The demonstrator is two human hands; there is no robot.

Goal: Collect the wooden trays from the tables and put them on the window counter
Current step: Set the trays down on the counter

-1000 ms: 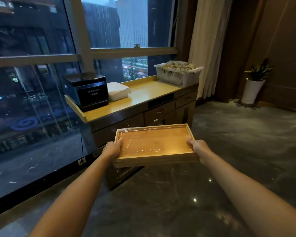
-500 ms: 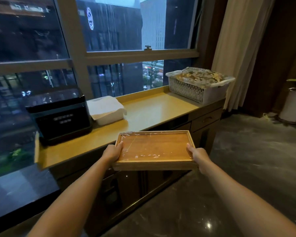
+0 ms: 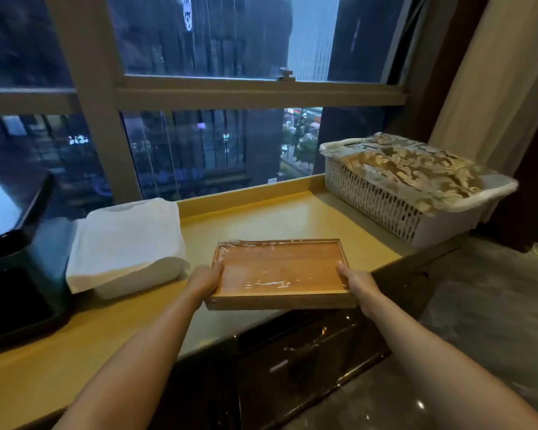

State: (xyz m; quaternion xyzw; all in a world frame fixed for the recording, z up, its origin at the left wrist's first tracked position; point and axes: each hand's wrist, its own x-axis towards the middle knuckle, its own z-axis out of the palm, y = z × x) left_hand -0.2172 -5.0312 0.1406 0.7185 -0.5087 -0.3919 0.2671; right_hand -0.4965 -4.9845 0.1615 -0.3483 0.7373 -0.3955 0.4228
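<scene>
The bench [image 3: 277, 212] under the window has open room in the middle, with a white basket [image 3: 385, 209] at 2 o'clock and folded towels [image 3: 128, 243] at 9. The wooden tray [image 3: 280, 268] hovers over its front edge, looks stiff and light, but the cling wrap probably makes it slick. Left hand [image 3: 204, 279] and right hand [image 3: 353, 279] each have their grip clamped on a short end, which seems the right spot.

Wood, film, plastic and cloth by a window.
Rectangular wooden tray [image 3: 278, 271] under glossy clear film; smooth yellow counter [image 3: 261, 215]; white plastic lattice basket [image 3: 370, 206]; folded white cloth [image 3: 128, 240].
</scene>
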